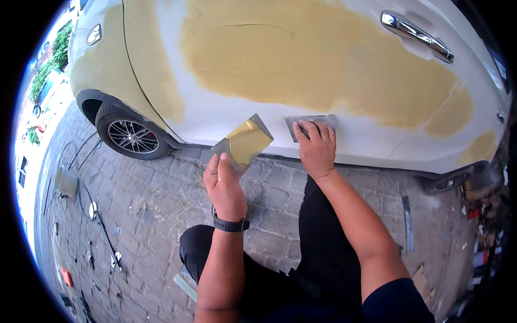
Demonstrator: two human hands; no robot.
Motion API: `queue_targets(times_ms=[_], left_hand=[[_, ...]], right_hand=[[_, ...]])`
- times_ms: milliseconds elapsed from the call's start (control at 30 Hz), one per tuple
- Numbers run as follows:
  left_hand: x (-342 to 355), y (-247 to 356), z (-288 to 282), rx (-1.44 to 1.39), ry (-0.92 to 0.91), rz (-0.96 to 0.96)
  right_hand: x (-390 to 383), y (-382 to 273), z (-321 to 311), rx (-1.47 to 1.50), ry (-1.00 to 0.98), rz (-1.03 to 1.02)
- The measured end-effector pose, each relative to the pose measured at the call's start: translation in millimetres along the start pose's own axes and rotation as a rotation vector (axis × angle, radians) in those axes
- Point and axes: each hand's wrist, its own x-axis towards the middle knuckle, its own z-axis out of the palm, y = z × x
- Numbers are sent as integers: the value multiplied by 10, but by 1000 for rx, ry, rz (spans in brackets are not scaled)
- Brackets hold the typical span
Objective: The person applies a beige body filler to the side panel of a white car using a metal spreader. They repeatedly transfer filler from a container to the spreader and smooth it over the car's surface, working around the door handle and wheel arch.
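My left hand (pixel 225 185) grips a flat grey metal plate (pixel 222 145) that carries a thick smear of yellow-tan body filler (pixel 250 142). In my right hand (pixel 319 148) is a thin grey spreader (pixel 327 121), its blade lying against or very close to the lower part of the white car door (pixel 371 142); whether it touches cannot be made out. My fingers press over the spreader's face. Above both hands, a broad patch of dried-looking yellow filler (pixel 269 64) covers much of the door, with a few raised lines in it.
A chrome door handle (pixel 417 36) sits at the upper right. The front wheel (pixel 132 135) stands at left. On the paving (pixel 161 231) lie a pale bucket (pixel 65 181), a hose (pixel 105 237) and a grey strip (pixel 407 223). Clutter (pixel 482 226) lines the right side.
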Motion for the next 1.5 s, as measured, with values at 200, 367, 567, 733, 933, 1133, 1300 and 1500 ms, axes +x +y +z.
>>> queue_targets(times_ms=[200, 367, 567, 733, 933, 1133, 1300, 1500], left_hand=[[-63, -94, 128, 74, -111, -18], [-155, -96, 226, 274, -282, 71], [-131, -34, 266, -61, -112, -16], [-74, 85, 225, -53, -95, 54], [-63, -137, 188, 44, -99, 16], [-48, -117, 189, 17, -85, 18], [-36, -83, 222, 11, -70, 4], [-18, -125, 219, 31, -64, 13]], right_hand=[[212, -254, -798, 587, -24, 134], [304, -453, -882, 805, -15, 233], [180, -267, -1171, 643, -278, -102], [891, 463, -1304, 125, 159, 65], [1735, 987, -1155, -216, 403, 18], [1689, 995, -908, -237, 373, 37], [1294, 839, -731, -197, 316, -1], [677, 708, -402, -182, 266, -10]])
